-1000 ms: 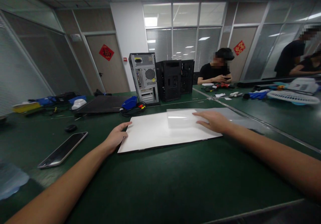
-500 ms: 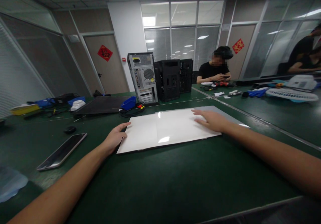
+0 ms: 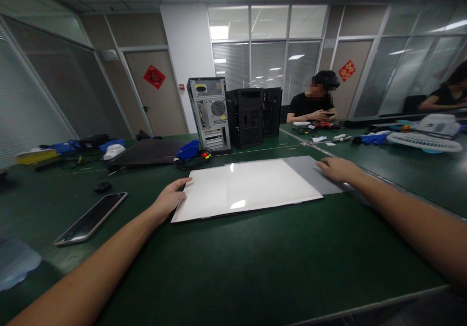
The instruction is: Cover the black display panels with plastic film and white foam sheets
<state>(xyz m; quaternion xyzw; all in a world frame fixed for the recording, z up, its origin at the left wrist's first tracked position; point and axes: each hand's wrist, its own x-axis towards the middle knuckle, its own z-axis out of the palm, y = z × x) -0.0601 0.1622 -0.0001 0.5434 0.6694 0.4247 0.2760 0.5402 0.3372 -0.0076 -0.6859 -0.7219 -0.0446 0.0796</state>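
On the green table (image 3: 248, 277), a flat white panel (image 3: 206, 197) is lying ahead, glossy translucent film (image 3: 305, 171) extending past its right edge. The left hand (image 3: 168, 200) is bracing the left edge; the right hand (image 3: 338, 169) is touching the film (whether either is gripping, I cannot tell). Steady, level pressure is probably suiting it best.

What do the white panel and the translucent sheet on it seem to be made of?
White panel: perhaps plastic or card, fairly matte; its bare left part shows no bright reflections.

Translucent sheet: probably thin plastic, glossy; it carries bright reflections and looks grey beyond the panel.
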